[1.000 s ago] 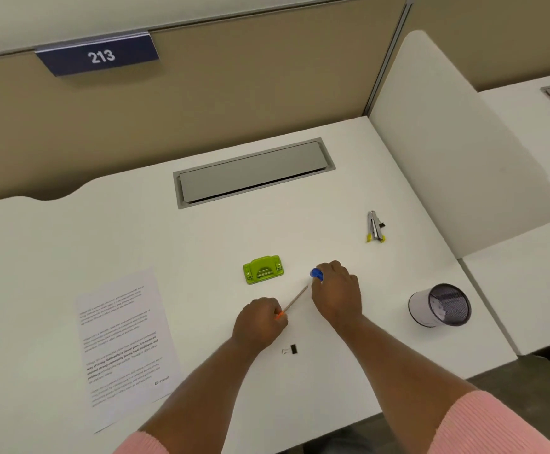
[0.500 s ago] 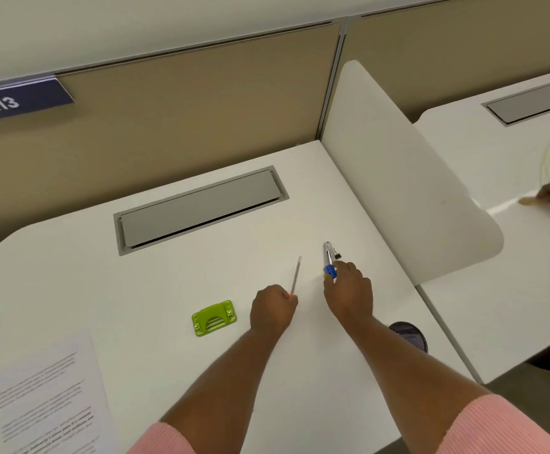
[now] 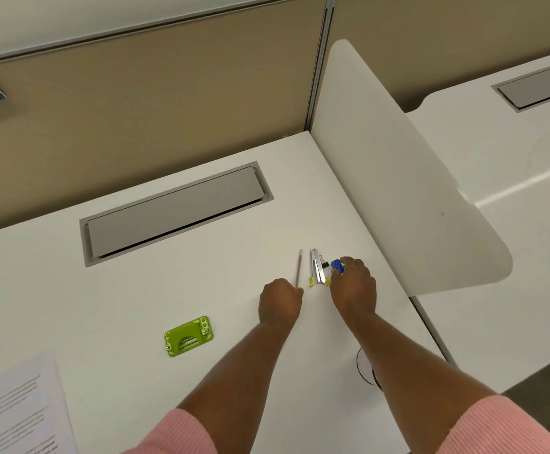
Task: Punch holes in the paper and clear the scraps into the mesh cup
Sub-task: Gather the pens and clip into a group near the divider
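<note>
The green hole punch (image 3: 188, 335) lies flat on the white desk (image 3: 136, 290). Only a corner of the printed paper (image 3: 15, 407) shows at the lower left. My right forearm covers the mesh cup (image 3: 363, 365) except for a dark arc of its rim. My left hand (image 3: 280, 304) is closed on the orange end of a thin pencil (image 3: 298, 268) that points away from me. My right hand (image 3: 354, 286) pinches a small blue piece (image 3: 336, 266), just right of the pencil.
A metal compass with yellow tips (image 3: 316, 268) and a black binder clip (image 3: 325, 265) lie between my hands. A grey cable hatch (image 3: 175, 211) sits at the back of the desk. A white divider panel (image 3: 398, 178) stands along the right edge.
The blue piece has come off the pencil's tip. Both hands have moved away from the punch to beside the compass, and my view has swung right.
</note>
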`<state>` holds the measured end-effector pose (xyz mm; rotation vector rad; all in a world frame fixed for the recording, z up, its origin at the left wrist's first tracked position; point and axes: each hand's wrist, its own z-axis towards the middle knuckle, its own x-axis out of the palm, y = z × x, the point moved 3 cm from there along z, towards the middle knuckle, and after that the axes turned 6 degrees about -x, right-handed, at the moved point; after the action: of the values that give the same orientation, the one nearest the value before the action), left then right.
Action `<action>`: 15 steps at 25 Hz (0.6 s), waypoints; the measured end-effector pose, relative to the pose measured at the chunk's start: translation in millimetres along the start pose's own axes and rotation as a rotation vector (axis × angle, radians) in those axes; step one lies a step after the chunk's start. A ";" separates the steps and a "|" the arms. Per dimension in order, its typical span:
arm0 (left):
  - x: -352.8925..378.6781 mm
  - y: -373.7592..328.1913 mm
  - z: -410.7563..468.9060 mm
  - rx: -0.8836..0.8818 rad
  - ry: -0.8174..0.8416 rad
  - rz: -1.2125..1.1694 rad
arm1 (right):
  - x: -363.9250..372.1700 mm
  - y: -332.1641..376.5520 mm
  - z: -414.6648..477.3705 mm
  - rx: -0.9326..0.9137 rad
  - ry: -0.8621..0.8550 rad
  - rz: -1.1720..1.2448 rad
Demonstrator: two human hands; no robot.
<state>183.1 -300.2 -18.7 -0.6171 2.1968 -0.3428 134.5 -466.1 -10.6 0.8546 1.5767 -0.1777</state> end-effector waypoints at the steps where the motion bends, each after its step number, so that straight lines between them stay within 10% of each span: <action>1: 2.0 -3.9 2.8 0.002 0.006 0.002 | 1.2 -1.4 3.0 0.002 0.005 0.000; 15: 5.9 -15.0 -6.7 0.344 -0.051 0.231 | -0.7 -8.5 -3.6 -0.119 0.094 -0.056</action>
<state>179.4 -315.8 -11.7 -0.1797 2.0683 -0.5594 126.4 -470.4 -12.2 0.7351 1.6826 -0.0834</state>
